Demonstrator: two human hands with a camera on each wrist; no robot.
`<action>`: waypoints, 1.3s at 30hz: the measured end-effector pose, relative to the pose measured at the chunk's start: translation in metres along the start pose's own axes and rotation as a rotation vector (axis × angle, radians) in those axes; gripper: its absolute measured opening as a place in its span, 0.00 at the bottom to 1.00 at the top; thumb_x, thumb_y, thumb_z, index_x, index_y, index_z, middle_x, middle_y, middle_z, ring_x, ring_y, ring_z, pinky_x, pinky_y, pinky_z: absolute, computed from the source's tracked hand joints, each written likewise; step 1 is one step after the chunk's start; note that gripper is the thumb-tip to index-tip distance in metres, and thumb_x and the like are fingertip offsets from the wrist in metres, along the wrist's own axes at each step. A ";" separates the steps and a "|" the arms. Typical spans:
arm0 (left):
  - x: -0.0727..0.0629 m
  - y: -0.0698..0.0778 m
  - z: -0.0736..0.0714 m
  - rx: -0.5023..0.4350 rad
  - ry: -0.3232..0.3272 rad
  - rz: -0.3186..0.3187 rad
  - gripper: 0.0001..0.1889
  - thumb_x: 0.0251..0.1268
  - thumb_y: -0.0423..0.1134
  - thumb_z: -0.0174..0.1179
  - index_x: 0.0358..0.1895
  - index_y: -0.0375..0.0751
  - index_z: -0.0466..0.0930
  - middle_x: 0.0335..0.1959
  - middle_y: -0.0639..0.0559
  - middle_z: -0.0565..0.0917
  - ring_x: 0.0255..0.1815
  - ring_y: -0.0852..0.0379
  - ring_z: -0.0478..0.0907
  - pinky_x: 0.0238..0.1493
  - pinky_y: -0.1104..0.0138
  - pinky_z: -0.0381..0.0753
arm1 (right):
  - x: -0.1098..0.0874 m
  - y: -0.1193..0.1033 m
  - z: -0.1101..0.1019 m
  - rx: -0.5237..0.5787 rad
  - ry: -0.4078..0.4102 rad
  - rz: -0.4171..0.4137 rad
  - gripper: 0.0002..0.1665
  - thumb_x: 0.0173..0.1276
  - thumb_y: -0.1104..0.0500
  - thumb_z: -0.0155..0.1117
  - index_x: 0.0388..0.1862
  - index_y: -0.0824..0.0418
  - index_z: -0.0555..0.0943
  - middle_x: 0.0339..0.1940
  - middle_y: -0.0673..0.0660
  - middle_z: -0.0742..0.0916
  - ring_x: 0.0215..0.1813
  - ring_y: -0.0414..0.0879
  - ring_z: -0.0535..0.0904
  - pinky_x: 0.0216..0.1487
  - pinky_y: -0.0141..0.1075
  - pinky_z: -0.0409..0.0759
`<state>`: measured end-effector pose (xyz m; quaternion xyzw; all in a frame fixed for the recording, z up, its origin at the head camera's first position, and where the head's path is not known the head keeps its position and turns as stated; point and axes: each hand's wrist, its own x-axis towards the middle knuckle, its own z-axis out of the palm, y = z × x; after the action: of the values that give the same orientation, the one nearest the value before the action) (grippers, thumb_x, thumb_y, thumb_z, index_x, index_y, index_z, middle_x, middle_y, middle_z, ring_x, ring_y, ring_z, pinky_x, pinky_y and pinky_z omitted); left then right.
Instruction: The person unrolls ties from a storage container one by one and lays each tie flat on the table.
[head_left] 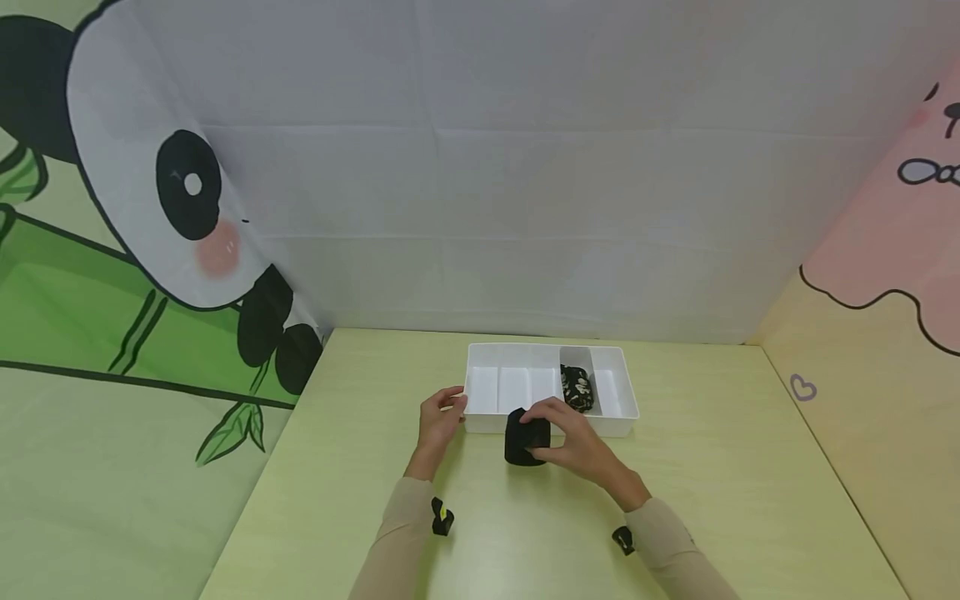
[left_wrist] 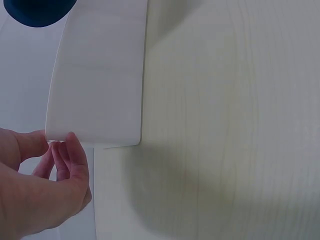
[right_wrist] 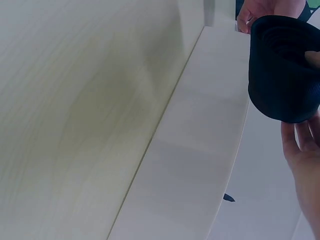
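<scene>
Black and rolled in layers, a cloth roll (head_left: 517, 442) sits in the grip of the right hand (head_left: 576, 446), raised in front of the near wall of a white box (head_left: 483, 424). Seen from the right wrist, the layers show at the roll's open end, with the thumb at that end and the other fingers against the opposite side, so this grip is narrowed around the roll. Whether the roll touches the box, I cannot tell. At the box's left end, the left hand (head_left: 440, 425) pinches the rim near the corner, thumb on one side and fingertips on the other, as the left wrist view shows. Upright dividers split the box into compartments; a dark bundle (head_left: 577, 389) with a pale print lies in the one second from the right, beyond the right hand. The box stands on a pale yellow surface (head_left: 720, 467), near its far edge. Both arms wear beige sleeves (head_left: 408, 521), and a small black piece (head_left: 442, 518) shows beside each cuff. Behind the surface hangs a white sheet (head_left: 525, 183) with fold lines. To the left is a panda drawing (head_left: 150, 200) over green bamboo; to the right, a pink figure (head_left: 892, 250) and a small purple heart (head_left: 803, 387).
</scene>
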<state>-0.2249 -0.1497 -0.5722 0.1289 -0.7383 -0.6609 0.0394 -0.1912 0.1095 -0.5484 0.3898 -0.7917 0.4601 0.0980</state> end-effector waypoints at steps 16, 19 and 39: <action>0.002 -0.002 -0.004 -0.015 -0.014 -0.015 0.16 0.72 0.32 0.63 0.58 0.26 0.81 0.43 0.40 0.82 0.44 0.40 0.82 0.44 0.59 0.86 | 0.006 0.002 0.020 0.021 0.005 -0.007 0.29 0.53 0.72 0.81 0.53 0.56 0.83 0.52 0.52 0.84 0.54 0.48 0.81 0.56 0.42 0.80; 0.003 -0.002 -0.004 -0.020 -0.010 -0.019 0.16 0.72 0.32 0.63 0.58 0.26 0.81 0.43 0.40 0.82 0.45 0.39 0.82 0.42 0.61 0.86 | 0.008 0.001 0.024 0.024 0.003 0.004 0.29 0.53 0.71 0.81 0.53 0.56 0.83 0.51 0.51 0.84 0.54 0.48 0.81 0.57 0.41 0.80; -0.006 -0.004 -0.011 -0.031 -0.038 0.020 0.17 0.73 0.37 0.64 0.54 0.25 0.83 0.48 0.31 0.84 0.44 0.44 0.83 0.50 0.53 0.84 | 0.015 0.001 0.044 0.046 -0.024 -0.002 0.28 0.54 0.70 0.80 0.53 0.58 0.82 0.52 0.52 0.84 0.55 0.47 0.81 0.57 0.41 0.80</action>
<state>-0.2163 -0.1593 -0.5742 0.1084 -0.7298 -0.6741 0.0341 -0.1932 0.0667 -0.5654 0.3982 -0.7817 0.4733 0.0799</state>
